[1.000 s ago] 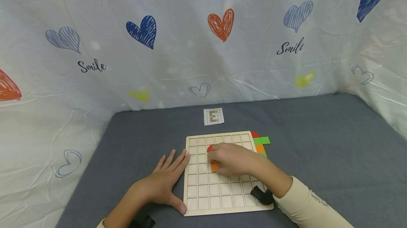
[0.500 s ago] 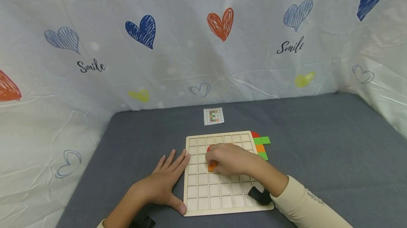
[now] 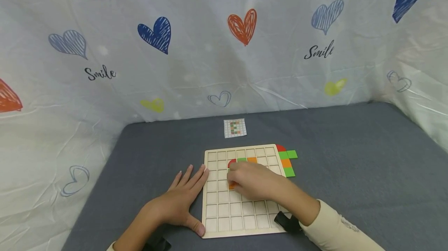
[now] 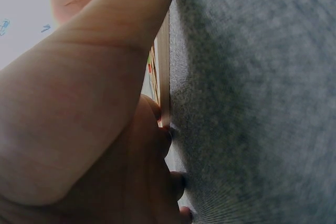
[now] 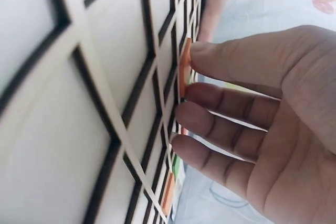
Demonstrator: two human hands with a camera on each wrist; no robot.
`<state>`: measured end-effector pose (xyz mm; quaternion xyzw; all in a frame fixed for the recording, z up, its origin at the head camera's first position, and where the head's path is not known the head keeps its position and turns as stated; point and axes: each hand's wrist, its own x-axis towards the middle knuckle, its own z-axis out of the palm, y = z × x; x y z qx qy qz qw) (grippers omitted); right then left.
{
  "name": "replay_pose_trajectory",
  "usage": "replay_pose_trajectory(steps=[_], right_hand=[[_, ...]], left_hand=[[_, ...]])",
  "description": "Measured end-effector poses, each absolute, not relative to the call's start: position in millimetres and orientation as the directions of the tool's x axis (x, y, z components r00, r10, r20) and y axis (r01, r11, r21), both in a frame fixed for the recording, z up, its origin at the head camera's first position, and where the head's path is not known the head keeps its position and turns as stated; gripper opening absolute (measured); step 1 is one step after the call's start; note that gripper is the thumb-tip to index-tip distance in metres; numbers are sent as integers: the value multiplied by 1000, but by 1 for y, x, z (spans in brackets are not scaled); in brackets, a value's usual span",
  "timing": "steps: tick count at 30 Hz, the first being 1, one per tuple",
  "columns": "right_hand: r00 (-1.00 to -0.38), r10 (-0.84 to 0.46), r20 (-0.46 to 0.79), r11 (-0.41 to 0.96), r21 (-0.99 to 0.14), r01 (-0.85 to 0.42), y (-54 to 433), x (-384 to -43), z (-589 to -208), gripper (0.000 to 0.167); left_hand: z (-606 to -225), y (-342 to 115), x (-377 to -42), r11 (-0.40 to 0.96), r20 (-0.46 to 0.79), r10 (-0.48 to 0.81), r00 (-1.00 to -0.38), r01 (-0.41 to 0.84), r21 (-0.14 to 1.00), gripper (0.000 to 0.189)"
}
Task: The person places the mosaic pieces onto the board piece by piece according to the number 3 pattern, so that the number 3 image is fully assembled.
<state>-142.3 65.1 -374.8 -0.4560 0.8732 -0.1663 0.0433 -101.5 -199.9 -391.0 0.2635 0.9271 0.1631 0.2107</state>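
Observation:
A wooden grid board (image 3: 224, 222) lies on the dark grey tabletop. My left hand (image 3: 178, 204) is spread flat on the cloth, with fingertips and thumb at the board's left edge. Over the board's middle, my right hand (image 3: 253, 181) pinches an orange square tile (image 5: 185, 69) between thumb and index finger, right at a grid cell. The hand covers most of that tile in the head view. Just beyond the knuckles sit a red rounded tile (image 3: 231, 162), a green tile (image 3: 242, 160) and another orange tile (image 3: 252, 160), set in cells.
Along the board's right edge lie more tiles: a red rounded one (image 3: 281, 148), several green ones (image 3: 292, 154) and an orange one (image 3: 286, 163). A small printed pattern card (image 3: 235, 128) lies behind the board. A white curtain with hearts (image 3: 196, 68) hangs behind the table.
The right hand shifts slightly left with the orange tile, then toward the front, uncovering the green and orange tiles behind it. The left hand stays in place.

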Motion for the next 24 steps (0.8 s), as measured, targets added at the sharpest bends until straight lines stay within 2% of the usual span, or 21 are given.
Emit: replay_pose_trajectory(steps=[8, 13, 18, 24], right_hand=[[-530, -844, 79, 475, -351, -807, 83, -139, -370, 15], [-538, -839, 83, 463, -410, -786, 106, -143, -363, 20], [-604, -793, 85, 517, -433, -739, 139, -155, -355, 22], [-721, -691, 59, 641, -412, -648, 174, -169, -348, 18]], left_hand=[[-392, -199, -102, 819, -324, 546, -773, 409, 403, 142], [-392, -199, -103, 817, -320, 549, -772, 415, 401, 142], [-392, -199, -103, 816, -319, 550, -772, 416, 400, 142], [-392, -199, -103, 814, -318, 551, -771, 415, 406, 142]])
